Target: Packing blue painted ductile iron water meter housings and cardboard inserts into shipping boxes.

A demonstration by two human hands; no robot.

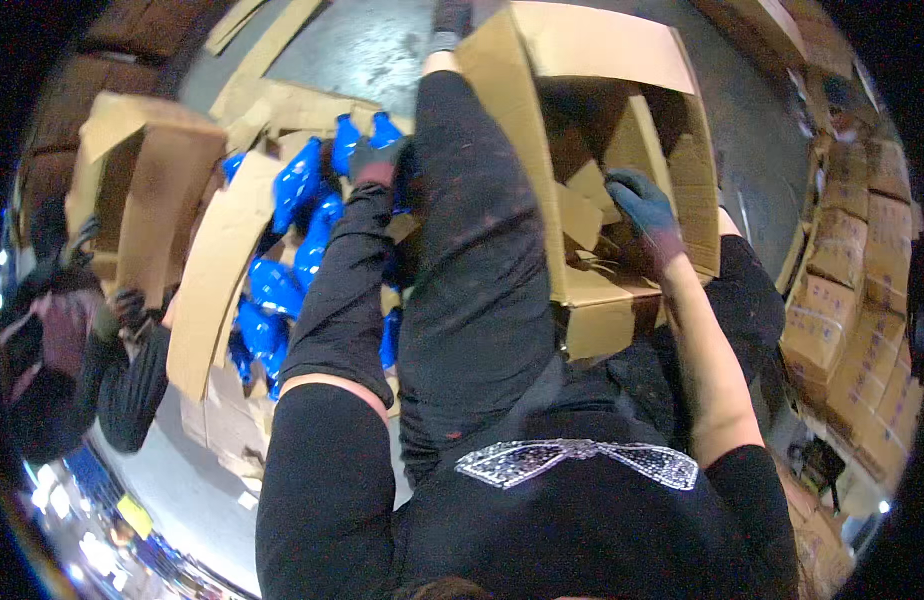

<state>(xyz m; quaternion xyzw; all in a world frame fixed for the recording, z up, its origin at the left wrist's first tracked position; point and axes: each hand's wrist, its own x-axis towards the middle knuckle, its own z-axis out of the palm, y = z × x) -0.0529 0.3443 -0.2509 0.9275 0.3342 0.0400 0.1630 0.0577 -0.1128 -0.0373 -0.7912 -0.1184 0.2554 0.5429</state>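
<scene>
My left hand (378,165), in a dark glove with a reddish cuff, reaches among several shiny blue bottles (298,185) in an open cardboard box (214,270). It touches or lies right against a blue bottle (385,131); its fingers are hidden, so a grip cannot be made out. My right hand (644,208), in a blue-grey glove, is inside another open cardboard box (637,290) between my legs. Its fingers are stretched out beside an upright cardboard divider (637,145) and loose inner flaps (582,212). No bottle shows in that hand.
At the left, another person's gloved hands (130,308) are at a tilted cardboard box (167,165). Stacked cartons (842,270) line the right side. Flat cardboard pieces (267,50) lie on the grey floor beyond the bottles. My left leg (472,270) stretches between the two boxes.
</scene>
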